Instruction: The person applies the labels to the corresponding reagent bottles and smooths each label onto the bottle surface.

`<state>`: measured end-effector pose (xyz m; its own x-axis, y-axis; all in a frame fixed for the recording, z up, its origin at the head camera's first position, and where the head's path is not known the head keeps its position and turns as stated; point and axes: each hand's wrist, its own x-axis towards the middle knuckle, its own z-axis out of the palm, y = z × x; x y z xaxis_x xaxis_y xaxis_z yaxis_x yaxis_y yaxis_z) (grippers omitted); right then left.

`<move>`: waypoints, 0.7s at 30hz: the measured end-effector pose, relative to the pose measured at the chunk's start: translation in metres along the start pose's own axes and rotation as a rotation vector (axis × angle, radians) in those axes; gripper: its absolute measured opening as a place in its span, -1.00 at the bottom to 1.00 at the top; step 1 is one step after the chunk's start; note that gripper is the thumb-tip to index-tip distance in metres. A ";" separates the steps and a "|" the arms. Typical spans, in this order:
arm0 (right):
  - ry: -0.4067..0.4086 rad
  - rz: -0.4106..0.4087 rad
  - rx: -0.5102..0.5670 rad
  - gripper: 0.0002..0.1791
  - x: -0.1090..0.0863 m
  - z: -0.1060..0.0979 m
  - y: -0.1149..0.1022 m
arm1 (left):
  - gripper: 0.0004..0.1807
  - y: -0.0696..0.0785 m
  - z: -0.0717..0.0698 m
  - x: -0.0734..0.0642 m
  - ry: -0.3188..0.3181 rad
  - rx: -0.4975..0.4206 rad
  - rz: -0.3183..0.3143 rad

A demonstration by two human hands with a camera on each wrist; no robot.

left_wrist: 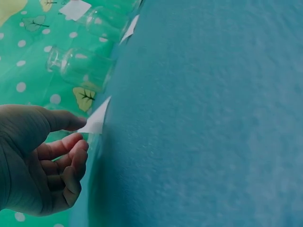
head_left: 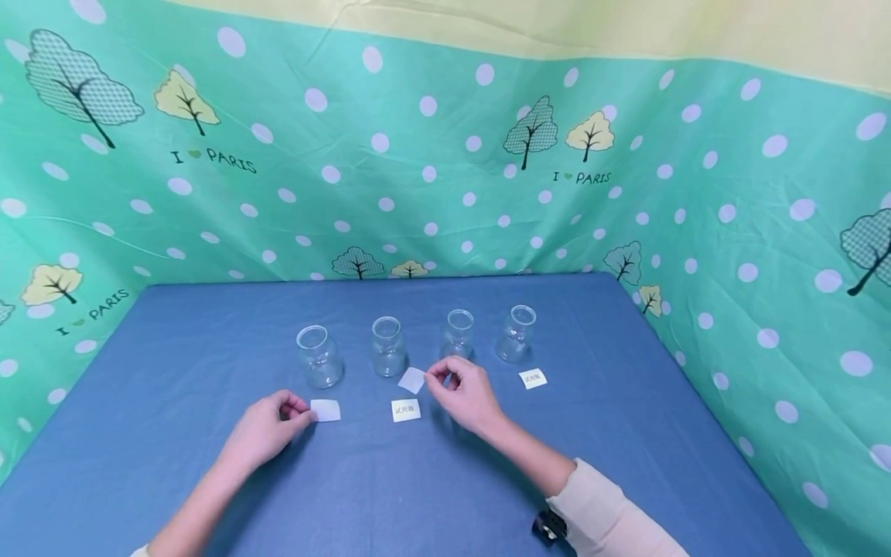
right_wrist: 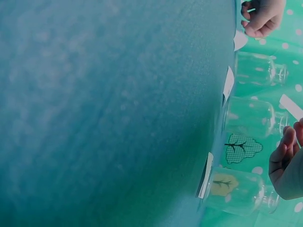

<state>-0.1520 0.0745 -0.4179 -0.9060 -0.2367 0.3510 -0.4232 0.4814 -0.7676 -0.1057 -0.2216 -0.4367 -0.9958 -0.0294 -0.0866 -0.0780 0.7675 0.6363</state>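
Note:
Several clear glass jars stand in a row: a far-left jar (head_left: 321, 360), a second jar (head_left: 388, 348), a third jar (head_left: 457, 333) partly behind my right hand, and a far-right jar (head_left: 516, 335). My right hand (head_left: 462, 393) pinches a small white paper slip (head_left: 412, 380) by its edge, raised in front of the gap between the second and third jars. In front of the far-left jar, my left hand (head_left: 270, 427) pinches the left edge of another white slip (head_left: 326, 410) with thumb and finger. That slip (left_wrist: 96, 120) stands tilted in the left wrist view.
A label with handwriting (head_left: 406, 410) lies before the second jar, and another handwritten label (head_left: 533, 378) before the far-right jar. Blue cloth (head_left: 390, 487) covers the table. A green dotted curtain (head_left: 418, 155) hangs behind and at the right side.

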 end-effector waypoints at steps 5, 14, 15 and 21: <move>-0.003 -0.010 -0.003 -0.94 0.000 0.000 0.000 | -0.78 0.008 -0.002 0.001 0.015 0.006 0.029; 0.001 -0.032 -0.024 -0.92 0.001 0.000 0.001 | -0.80 0.028 0.002 0.002 0.043 -0.049 0.082; 0.003 -0.038 -0.029 -0.93 0.001 0.001 0.002 | -0.80 0.030 0.003 0.002 0.037 -0.065 0.081; 0.008 -0.091 -0.095 -0.95 0.001 0.004 0.003 | -0.82 0.045 0.010 0.005 0.020 -0.135 0.091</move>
<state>-0.1541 0.0724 -0.4214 -0.8639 -0.2765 0.4211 -0.5023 0.5358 -0.6787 -0.1134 -0.1805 -0.4162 -0.9997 0.0227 -0.0096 0.0082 0.6742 0.7385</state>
